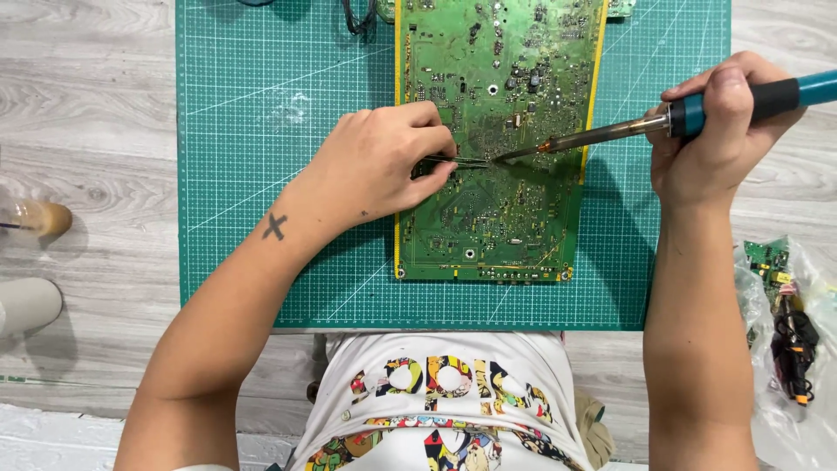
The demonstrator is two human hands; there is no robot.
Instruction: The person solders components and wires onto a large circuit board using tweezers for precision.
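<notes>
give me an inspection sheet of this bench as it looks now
surface: grey wood-look table with a green cutting mat
job's things: green circuit board on the mat; tweezers and soldering iron tips meet on it
clutter: plastic bag of parts at right; small bottle and white object at left
grippers: left hand pinches the tweezers; right hand grips the iron
cables: black cable at mat's top edge
surroundings: nothing seen

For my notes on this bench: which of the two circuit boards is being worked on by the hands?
The large green circuit board on the cutting mat. The left hand holds tweezers to it, the right hand a soldering iron. The small board lies in plastic, untouched.
</notes>
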